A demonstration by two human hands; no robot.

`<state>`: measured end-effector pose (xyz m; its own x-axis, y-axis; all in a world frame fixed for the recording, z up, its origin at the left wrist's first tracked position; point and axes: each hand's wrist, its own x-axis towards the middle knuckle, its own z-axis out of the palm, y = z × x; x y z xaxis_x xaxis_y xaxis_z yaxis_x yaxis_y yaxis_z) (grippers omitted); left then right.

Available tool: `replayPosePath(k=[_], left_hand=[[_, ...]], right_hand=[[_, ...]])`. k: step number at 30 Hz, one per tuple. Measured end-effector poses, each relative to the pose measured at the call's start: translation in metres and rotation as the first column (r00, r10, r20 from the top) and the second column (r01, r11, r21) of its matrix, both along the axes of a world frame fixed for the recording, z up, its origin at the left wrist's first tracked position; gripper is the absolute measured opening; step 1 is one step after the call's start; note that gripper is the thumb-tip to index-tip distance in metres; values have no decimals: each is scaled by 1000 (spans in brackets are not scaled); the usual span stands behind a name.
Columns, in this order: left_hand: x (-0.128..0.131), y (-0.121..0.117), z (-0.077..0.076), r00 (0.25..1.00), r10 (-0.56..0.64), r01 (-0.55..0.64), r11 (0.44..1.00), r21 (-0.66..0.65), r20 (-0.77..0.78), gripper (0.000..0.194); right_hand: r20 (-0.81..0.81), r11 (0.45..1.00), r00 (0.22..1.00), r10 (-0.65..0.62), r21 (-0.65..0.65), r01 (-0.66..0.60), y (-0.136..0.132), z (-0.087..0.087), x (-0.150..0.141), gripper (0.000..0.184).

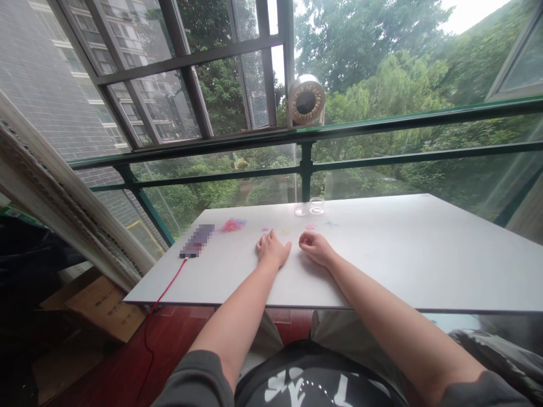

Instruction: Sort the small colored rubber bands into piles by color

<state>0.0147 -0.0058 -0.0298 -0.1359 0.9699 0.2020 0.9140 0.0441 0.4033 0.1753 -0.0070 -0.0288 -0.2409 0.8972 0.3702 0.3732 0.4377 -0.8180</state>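
a dark shirt with white print sits nearest, just this side of a white desk. on it rests the left hand, fingers slightly spread, nothing visible in its grasp. the right hand is curled, fingertips drawn in – whether they pinch anything, i cannot tell. the purple bits lie just beyond the left fingertips, contact unclear; the yellow bits lie beyond the gap between the hands, the pink bits just past the right knuckles. the mixed coloured heap lies farther left, its long axis roughly sideways – the left hand is nearer.
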Motion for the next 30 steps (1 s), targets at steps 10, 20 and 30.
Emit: replayPosePath(k=[10,20,30], left_hand=[[-4,2,4,999,34,-35,998,51,32,70],[-7,5,3,997,-79,78,997,28,4,67],[-12,4,0,961,-273,269,960,74,44,64]], right_hand=[[-8,1000,1000,-13,5,13,-2,3,-1,5],[4,1000,1000,-19,4,19,-3,3,-2,5],[11,1000,1000,-20,0,20,-5,4,-1,5]])
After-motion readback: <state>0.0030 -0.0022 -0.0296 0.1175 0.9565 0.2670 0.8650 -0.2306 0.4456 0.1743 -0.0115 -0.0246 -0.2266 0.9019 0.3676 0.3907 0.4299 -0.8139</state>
